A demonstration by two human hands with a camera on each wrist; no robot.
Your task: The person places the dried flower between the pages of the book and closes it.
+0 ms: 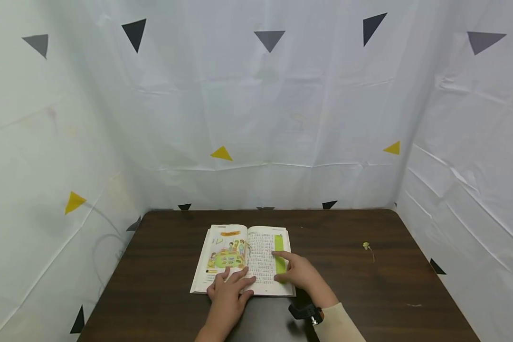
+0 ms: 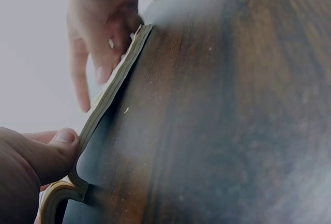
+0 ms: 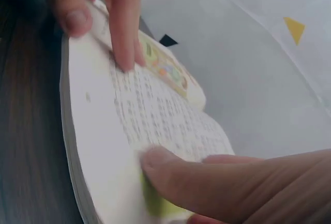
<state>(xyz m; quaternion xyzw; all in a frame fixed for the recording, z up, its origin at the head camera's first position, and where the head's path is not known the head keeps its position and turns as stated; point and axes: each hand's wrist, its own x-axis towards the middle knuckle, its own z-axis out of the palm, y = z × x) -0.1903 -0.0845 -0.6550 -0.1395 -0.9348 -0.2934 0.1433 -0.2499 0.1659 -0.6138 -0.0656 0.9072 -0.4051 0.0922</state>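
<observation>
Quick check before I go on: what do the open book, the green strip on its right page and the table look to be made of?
Open book: paper, matte printed pages, a stack of thin leaves showing at the edge. Green strip: flat and thin, probably paper or plastic; the right hand rests on it. Table: dark brown with streaky grain and a slight sheen, so wood or wood-look laminate.
</observation>
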